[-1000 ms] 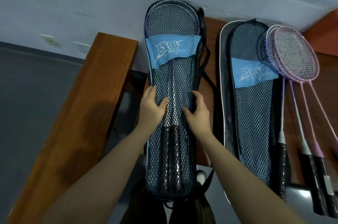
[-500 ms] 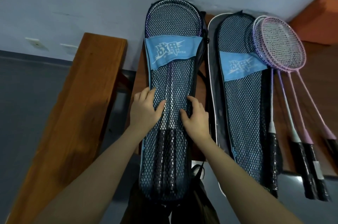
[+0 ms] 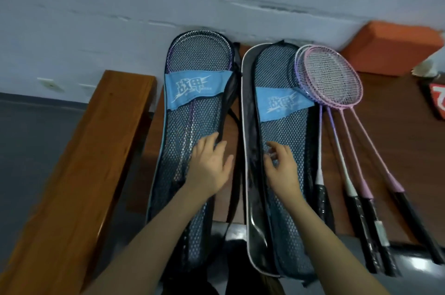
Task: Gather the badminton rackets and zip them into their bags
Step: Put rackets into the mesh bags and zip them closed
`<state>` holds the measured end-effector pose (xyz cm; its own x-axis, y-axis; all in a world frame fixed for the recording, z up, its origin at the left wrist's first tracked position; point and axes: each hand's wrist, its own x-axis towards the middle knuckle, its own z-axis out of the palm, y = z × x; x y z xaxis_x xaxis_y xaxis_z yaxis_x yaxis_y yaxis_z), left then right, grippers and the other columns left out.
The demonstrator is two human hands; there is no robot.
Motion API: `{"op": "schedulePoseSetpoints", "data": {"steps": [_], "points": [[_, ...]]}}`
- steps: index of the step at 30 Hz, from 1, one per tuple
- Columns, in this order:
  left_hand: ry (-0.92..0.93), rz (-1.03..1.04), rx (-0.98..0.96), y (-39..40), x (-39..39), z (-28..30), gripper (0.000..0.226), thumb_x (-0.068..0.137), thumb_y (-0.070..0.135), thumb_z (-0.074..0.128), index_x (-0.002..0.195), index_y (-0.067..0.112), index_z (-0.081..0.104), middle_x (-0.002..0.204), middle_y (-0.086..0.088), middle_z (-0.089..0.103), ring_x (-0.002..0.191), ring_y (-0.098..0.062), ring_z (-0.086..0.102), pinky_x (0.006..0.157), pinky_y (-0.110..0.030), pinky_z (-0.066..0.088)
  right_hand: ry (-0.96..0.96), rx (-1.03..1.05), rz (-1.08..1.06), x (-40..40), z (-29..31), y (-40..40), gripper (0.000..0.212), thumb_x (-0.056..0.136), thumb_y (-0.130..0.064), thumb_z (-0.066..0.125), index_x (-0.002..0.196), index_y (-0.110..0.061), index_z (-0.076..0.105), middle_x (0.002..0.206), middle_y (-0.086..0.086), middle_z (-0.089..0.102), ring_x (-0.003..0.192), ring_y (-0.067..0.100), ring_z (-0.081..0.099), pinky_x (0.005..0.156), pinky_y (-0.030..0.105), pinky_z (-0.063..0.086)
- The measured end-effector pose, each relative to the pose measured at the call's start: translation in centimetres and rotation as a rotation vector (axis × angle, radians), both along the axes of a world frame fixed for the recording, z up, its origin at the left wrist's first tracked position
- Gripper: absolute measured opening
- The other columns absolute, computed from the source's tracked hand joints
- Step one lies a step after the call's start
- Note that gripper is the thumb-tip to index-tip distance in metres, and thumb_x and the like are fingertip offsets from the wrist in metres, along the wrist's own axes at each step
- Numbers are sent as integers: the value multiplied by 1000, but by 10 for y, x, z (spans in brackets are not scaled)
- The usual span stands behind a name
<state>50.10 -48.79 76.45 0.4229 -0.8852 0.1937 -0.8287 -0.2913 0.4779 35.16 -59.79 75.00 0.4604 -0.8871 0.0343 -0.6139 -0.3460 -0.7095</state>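
Two black mesh racket bags with blue labels lie side by side on a brown table. The left bag [image 3: 192, 107] holds rackets, their purple frames showing through the mesh. My left hand [image 3: 210, 164] hovers open over its right edge, fingers spread. The right bag [image 3: 284, 126] lies with its flap folded open to the left, showing a white-piped edge. My right hand [image 3: 280, 167] rests on this bag's mesh, fingers loosely curled, holding nothing. Several pink and purple rackets [image 3: 334, 83] lie fanned out just right of that bag, black grips pointing toward me.
A wooden bench [image 3: 91, 150] runs along the left, separated from the table [image 3: 409, 150] by a gap. A pale wall stands behind. An orange block [image 3: 390, 49] and a red-and-white item [image 3: 437, 99] sit at the far right.
Both hands have left the left bag's middle. My right hand crossed over to the right bag; my left hand shifted to the left bag's right edge. The view panned right.
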Motion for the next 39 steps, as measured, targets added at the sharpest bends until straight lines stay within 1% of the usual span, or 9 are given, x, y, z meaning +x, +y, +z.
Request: {"op": "schedulePoseSetpoints", "data": {"steps": [2, 7, 13, 16, 21, 26, 29, 34, 39], "points": [[33, -13, 26, -20, -27, 2, 32, 85, 19, 62, 110, -1, 62, 122, -23, 55, 112, -39, 51, 91, -46, 40, 80, 8, 23, -28, 1, -20, 29, 89, -6, 54, 118, -6, 58, 98, 11, 54, 90, 29, 55, 80, 43, 46], [41, 2, 82, -65, -87, -8, 29, 75, 13, 70, 100, -1, 66, 109, -23, 62, 96, -40, 59, 78, -45, 47, 279, -31, 50, -83, -6, -71, 32, 83, -9, 60, 115, -4, 58, 108, 18, 57, 98, 38, 55, 83, 45, 45], [92, 84, 367, -94, -117, -35, 45, 91, 32, 49, 129, 9, 46, 135, -13, 42, 121, -32, 41, 101, -42, 34, 336, -7, 21, -112, -16, -101, 41, 85, -18, 61, 122, -1, 51, 115, 20, 54, 106, 37, 51, 89, 44, 42], [102, 149, 458, -98, -121, -39, 43, 91, 34, 48, 127, 13, 40, 135, -13, 36, 121, -33, 37, 99, -45, 33, 357, 19, 76, -116, -21, -109, 46, 85, -11, 56, 129, -4, 45, 120, 19, 52, 106, 37, 51, 88, 44, 43], [263, 195, 339, -109, -122, -40, 39, 90, 19, 54, 126, 9, 44, 118, -14, 48, 105, -31, 50, 88, -40, 44, 136, 142, 26, -123, -26, -111, 49, 80, 7, 49, 128, -5, 49, 117, 20, 52, 95, 37, 56, 82, 40, 45], [444, 253, 108, -114, -130, -34, 46, 91, 5, 49, 136, 9, 40, 125, -8, 44, 106, -14, 47, 87, -9, 27, 313, -39, -83, -141, -35, -116, 35, 80, 3, 54, 114, -3, 62, 110, 23, 53, 96, 41, 50, 83, 45, 39], [485, 271, -20, -109, -130, -24, 46, 90, 7, 54, 135, 11, 44, 118, -3, 46, 98, 1, 42, 86, -4, 27, 269, -106, -92, -133, -34, -121, 22, 85, -13, 62, 106, -7, 65, 106, 20, 54, 95, 39, 48, 82, 44, 35], [439, 236, -107, -102, -127, -13, 45, 86, 7, 60, 130, 11, 50, 109, 5, 45, 86, 13, 40, 79, 7, 28, 262, 46, -25, -104, -36, -119, 41, 89, -39, 57, 119, -12, 56, 114, 6, 61, 108, 27, 47, 85, 34, 21], [436, 231, -99, -99, -123, -13, 46, 88, 7, 58, 133, 10, 47, 108, 6, 43, 85, 10, 41, 80, 6, 30, 236, 161, -88, -86, -32, -119, 47, 87, -22, 60, 130, -10, 44, 104, 7, 65, 106, 30, 53, 90, 37, 25]]}}
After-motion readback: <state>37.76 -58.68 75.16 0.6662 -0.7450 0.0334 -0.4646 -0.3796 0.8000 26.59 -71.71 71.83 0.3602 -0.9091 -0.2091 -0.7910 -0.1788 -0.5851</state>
